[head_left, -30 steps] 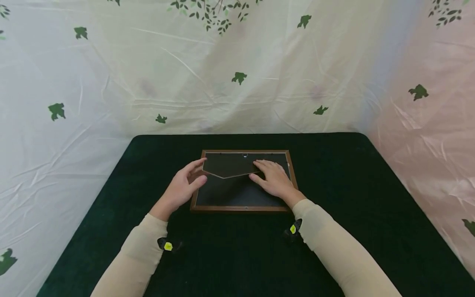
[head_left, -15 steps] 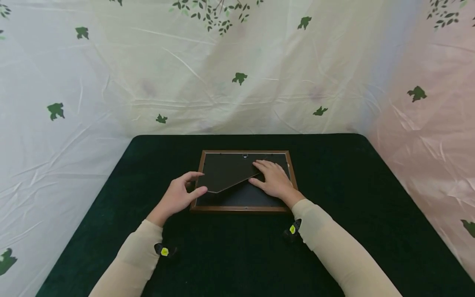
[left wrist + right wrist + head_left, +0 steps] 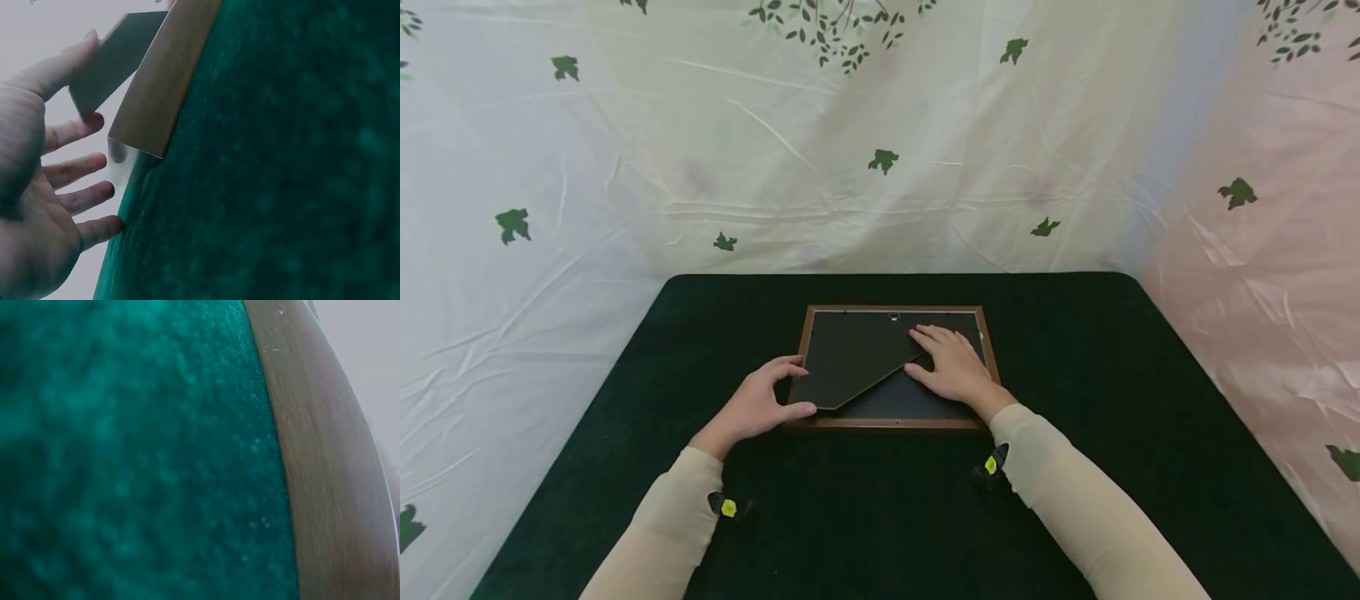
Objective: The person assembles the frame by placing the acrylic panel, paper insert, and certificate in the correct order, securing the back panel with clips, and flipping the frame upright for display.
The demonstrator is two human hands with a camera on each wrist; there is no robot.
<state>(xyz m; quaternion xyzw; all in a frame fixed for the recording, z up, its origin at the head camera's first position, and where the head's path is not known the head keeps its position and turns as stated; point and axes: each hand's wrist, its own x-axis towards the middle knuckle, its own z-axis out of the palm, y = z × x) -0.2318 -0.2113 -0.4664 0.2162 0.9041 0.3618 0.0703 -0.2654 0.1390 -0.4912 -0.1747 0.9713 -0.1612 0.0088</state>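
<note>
In the head view a brown picture frame (image 3: 887, 424) lies face down on the dark green cloth. Hinged to its black backing (image 3: 936, 396) is a dark easel stand (image 3: 853, 354), tilted slightly up at its left end. My left hand (image 3: 758, 406) holds that free end between thumb and index finger; the left wrist view has the stand (image 3: 122, 59) just over the frame's wooden side (image 3: 165, 75), the other fingers spread. My right hand (image 3: 951, 364) rests flat across the stand's right part and the backing. Only the wooden side (image 3: 331, 456) shows clearly in the right wrist view.
Green cloth (image 3: 880, 517) covers the table under the frame. A small metal hanger (image 3: 894, 317) sits near the backing's far edge. Pale curtains with green leaf prints (image 3: 880, 208) hang behind the table and at both sides.
The stand's left end has come down toward the backing, and my left hand has moved with it, lower and toward me. My right hand has stayed in place.
</note>
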